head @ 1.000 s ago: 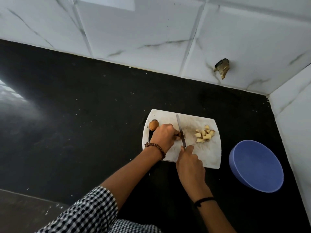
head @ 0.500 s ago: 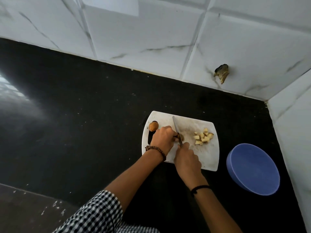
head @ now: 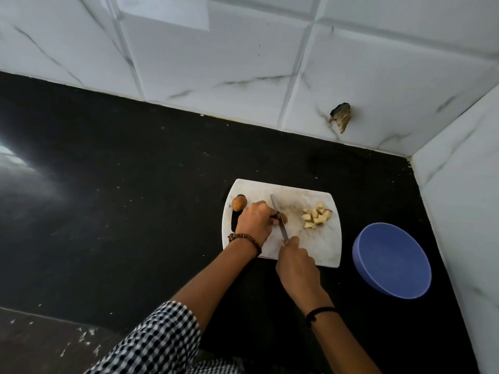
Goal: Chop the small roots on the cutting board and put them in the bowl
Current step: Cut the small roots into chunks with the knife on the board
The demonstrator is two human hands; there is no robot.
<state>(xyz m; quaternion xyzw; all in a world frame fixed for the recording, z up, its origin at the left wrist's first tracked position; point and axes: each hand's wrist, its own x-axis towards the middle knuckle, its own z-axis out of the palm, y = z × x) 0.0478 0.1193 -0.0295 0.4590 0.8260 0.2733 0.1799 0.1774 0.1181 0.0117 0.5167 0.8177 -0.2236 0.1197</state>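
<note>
Small brown root [head: 279, 218] under the steel knife blade [head: 279, 220]: mostly hidden by left hand [head: 255, 222]. Knife handle fully buried in right hand [head: 297, 263] grip. Checked sleeve [head: 151, 344] cut by bottom edge. Dark object on white wall tile [head: 340, 116]: too small to identify.

On the black table [head: 135, 184] lies a white board [head: 310, 247]. The left hand [head: 255, 221] pins a small root [head: 280, 218] there, and the right hand [head: 297, 261] grips a knife [head: 279, 218] with its blade on that root. A whole root [head: 239, 203] sits at the board's handle slot, cut pieces [head: 316, 218] lie right of the blade, and a blue bowl [head: 391, 260] stands beside the board.
</note>
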